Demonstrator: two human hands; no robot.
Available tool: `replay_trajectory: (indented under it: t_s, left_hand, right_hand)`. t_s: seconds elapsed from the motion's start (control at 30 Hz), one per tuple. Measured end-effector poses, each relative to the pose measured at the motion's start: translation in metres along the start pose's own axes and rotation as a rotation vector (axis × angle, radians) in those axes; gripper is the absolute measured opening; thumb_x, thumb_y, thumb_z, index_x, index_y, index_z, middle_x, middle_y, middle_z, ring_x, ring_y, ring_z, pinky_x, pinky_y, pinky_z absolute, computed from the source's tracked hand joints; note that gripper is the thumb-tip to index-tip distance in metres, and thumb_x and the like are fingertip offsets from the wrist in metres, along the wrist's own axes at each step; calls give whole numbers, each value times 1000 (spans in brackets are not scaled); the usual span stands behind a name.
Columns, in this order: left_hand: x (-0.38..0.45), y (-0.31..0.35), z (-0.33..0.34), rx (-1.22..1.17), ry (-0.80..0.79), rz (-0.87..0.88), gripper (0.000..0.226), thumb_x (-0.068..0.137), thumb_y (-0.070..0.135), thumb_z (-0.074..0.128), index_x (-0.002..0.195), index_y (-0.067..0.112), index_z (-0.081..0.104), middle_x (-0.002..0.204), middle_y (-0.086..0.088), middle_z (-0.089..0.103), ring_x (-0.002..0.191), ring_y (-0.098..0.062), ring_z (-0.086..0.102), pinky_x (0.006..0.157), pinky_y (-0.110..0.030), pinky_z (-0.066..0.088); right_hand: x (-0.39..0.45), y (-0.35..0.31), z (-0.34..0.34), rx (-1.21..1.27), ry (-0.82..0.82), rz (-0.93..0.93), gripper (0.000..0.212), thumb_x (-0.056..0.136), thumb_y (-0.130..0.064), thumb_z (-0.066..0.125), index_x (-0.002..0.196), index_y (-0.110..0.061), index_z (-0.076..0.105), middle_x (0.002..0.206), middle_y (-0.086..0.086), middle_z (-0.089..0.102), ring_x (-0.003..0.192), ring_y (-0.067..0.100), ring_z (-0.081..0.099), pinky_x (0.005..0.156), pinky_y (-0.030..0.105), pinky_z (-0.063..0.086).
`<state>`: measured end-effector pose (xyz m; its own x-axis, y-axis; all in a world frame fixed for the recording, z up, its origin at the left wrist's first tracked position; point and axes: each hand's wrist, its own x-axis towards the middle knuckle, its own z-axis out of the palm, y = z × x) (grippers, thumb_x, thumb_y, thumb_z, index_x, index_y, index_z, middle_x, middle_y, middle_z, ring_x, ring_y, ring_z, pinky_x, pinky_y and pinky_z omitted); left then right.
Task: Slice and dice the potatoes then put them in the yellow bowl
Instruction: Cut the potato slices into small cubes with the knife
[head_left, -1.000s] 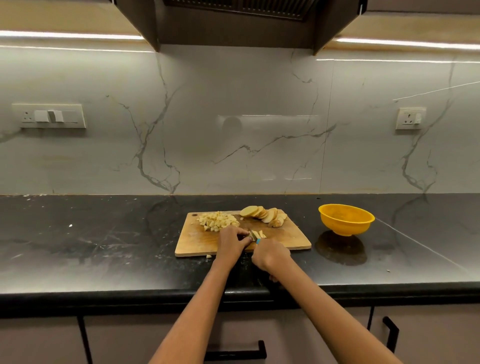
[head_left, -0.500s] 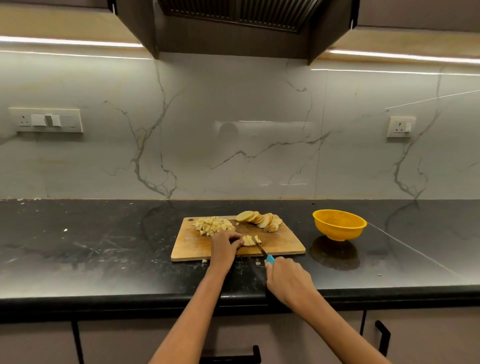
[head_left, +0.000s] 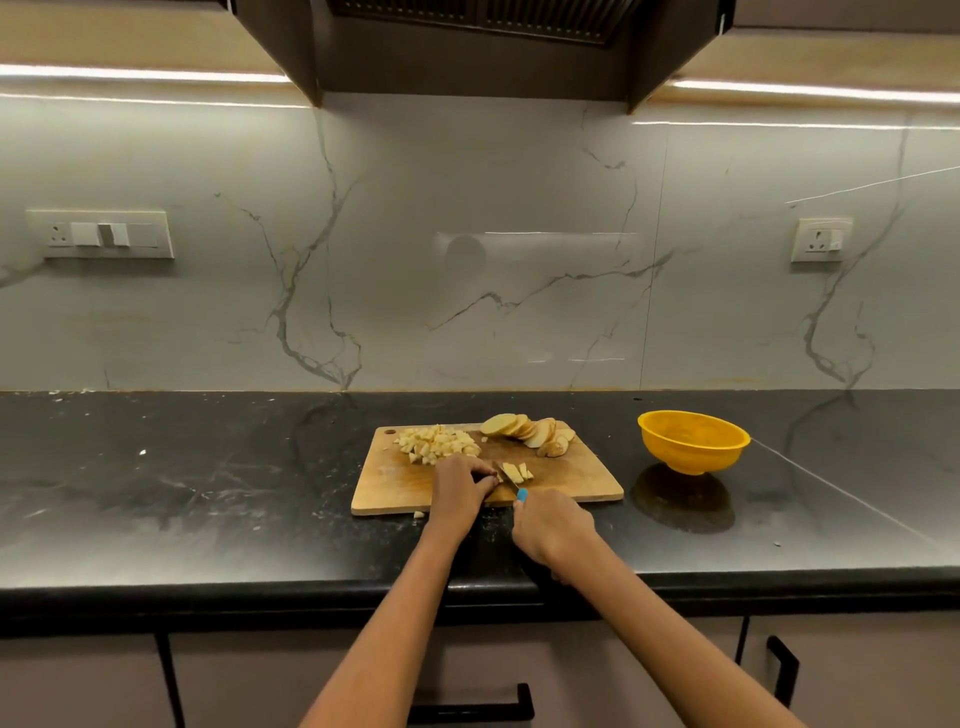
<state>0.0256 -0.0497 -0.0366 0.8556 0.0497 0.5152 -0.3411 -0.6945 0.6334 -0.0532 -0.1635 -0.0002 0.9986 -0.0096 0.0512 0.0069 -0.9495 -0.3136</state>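
Head view: right hand (head_left: 553, 527) gripping blue-handled knife (head_left: 514, 487), left hand (head_left: 460, 491) seemingly pinching potato strips (head_left: 517, 472) on board (head_left: 582, 483).

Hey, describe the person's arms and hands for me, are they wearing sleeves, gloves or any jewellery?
Both forearms are bare as far as the frame shows; no sleeves come into view. The left hand and right hand are ungloved. No watch, bracelet or ring is visible on either, though the fingers are partly hidden and small in the picture.

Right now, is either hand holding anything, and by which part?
The right hand grips a knife by its blue handle. The left hand steadies potato pieces at their left end on the board.
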Motion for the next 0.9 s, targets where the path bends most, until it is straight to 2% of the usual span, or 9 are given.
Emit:
replay_trajectory:
  t_s: [0.13, 0.23, 0.37, 0.43, 0.57, 0.63, 0.77, 0.9]
  left_hand:
    - [-2, 0, 0, -4, 3, 11, 13, 79, 11, 71, 92, 6, 75, 91, -7, 73, 85, -11, 65, 77, -14, 43]
    - [-3, 0, 1, -16, 15, 15, 13, 80, 12, 71, 92, 7, 75, 91, -6, 73, 84, -10, 64, 77, -15, 45]
    - [0, 0, 2, 2, 22, -4, 14, 82, 13, 70, 94, 8, 74, 93, -5, 73, 87, -9, 63, 78, -11, 38]
    - [0, 0, 3, 13, 22, -11, 14, 83, 13, 69, 95, 9, 74, 95, -5, 72, 89, -10, 63, 79, -12, 38]
    - [2, -3, 5, 43, 36, -19, 18, 85, 6, 64, 101, 9, 72, 102, -5, 71, 98, -13, 62, 86, -15, 39]
    - [4, -4, 4, 119, 27, 33, 28, 86, 0, 59, 111, 10, 68, 113, -7, 67, 107, -16, 59, 92, -19, 39]
    - [12, 2, 3, 334, -182, 234, 57, 82, -15, 52, 132, 12, 51, 141, -6, 46, 131, -20, 39, 108, -27, 29]
    - [28, 11, 0, 315, -424, 225, 64, 79, -18, 50, 133, 15, 51, 145, -5, 41, 134, -20, 36, 108, -29, 35]
  right_hand:
    - [8, -12, -5, -84, -67, -29, 32, 99, -20, 39, 125, -5, 53, 127, 13, 56, 116, 27, 55, 91, 33, 45]
    - [1, -7, -3, -122, -56, -37, 31, 100, -21, 41, 125, -6, 53, 127, 12, 57, 116, 27, 55, 91, 34, 44]
    - [-20, 9, 4, -186, 45, -52, 30, 99, -24, 44, 119, -7, 56, 118, 8, 63, 107, 23, 61, 80, 30, 45]
    - [-25, 16, 7, -138, 100, -46, 33, 100, -31, 40, 117, -8, 57, 114, 7, 64, 102, 21, 62, 75, 29, 42]
    - [-29, 24, 7, -1, 205, -31, 36, 102, -38, 35, 115, -10, 54, 110, 6, 64, 99, 20, 62, 72, 27, 40]
    - [-26, 28, 3, 29, 236, -15, 37, 102, -36, 34, 114, -9, 55, 112, 8, 64, 102, 22, 62, 73, 29, 40]
    - [-10, 41, -5, 30, 249, 39, 38, 102, -34, 35, 115, -6, 57, 113, 10, 64, 104, 25, 62, 77, 29, 44]
    - [6, 51, -4, 64, 244, 54, 40, 102, -36, 35, 116, -6, 57, 111, 10, 65, 102, 23, 63, 72, 27, 41]
